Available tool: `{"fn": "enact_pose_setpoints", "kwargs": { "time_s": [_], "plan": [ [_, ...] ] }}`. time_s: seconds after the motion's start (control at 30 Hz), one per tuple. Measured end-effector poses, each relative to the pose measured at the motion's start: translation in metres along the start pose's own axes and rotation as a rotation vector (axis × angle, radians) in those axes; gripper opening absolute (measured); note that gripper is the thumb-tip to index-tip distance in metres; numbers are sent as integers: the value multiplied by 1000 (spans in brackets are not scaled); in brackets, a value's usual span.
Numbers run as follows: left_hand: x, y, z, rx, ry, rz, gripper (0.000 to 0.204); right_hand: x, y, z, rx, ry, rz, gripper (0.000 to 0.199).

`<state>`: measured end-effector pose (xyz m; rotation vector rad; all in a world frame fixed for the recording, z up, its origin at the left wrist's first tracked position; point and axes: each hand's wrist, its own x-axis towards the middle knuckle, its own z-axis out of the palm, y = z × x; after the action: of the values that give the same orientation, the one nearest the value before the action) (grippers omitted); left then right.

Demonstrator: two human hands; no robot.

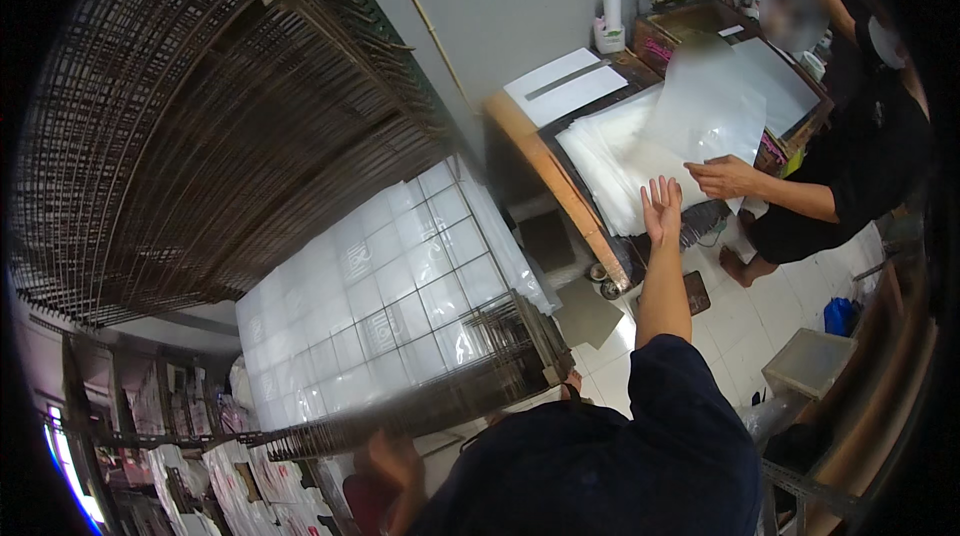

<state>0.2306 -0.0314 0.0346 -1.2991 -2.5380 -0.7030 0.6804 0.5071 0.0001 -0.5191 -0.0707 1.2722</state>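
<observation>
At the rack (pixel 220 136), the left hand (pixel 395 461) blurs, its finger state unreadable; past a white stack (pixel 610 161), the right hand (pixel 662 211) spreads its fingers, palm up, near a glossy, translucent sheet (pixel 705 106) reaching the bench's (pixel 555 191) near edge.

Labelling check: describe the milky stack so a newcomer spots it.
Right of the big wire rack, find the table by the grey wall. Just beyond the outstretched right hand lies the stack: milky, loosely layered, unlike the smoother sheet overlapping it or the flat white panel.
</observation>
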Motion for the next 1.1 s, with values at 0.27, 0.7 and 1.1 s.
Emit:
{"fn": "enact_pose_setpoints", "kwargs": {
  "time_s": [0.27,0.7,1.1],
  "plan": [
    [25,14,-11,-44,-41,92,55,124,22,-84,196,313,124,46],
    [119,220,43,-1198,-1172,-633,70,-145,-38,124,-561,55,-232,42],
    [149,331,144,-1665,-1416,-764,36,-337,-152,164,-859,-253,-105,70]
  ]
}}
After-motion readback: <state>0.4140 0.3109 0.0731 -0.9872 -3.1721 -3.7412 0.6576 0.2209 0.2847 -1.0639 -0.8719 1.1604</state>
